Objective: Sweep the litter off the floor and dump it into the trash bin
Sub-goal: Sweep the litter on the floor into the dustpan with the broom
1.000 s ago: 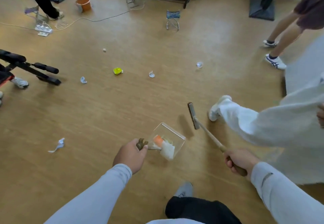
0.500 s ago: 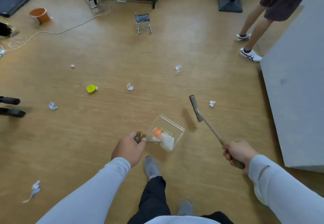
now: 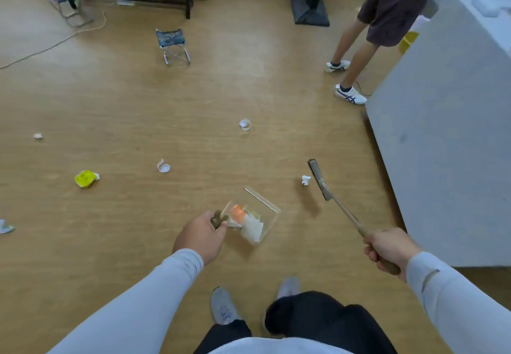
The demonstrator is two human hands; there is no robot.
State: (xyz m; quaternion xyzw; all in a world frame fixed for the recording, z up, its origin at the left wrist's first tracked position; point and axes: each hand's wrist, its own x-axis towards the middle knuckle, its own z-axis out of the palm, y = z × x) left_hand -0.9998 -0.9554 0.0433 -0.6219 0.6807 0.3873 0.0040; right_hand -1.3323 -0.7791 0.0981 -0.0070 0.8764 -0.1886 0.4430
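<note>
Mid-sweep: left hand grips the part-filled clear dustpan, right hand the brush, apparently raised beside a white scrap, next to be swept in.

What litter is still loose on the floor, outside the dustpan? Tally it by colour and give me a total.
White or clear: 5 (near scrap beside the brush, small cup, curled piece, far crumple, edge scrap at far left)
Yellow: 1 (wrapper)
Total: 6
</note>
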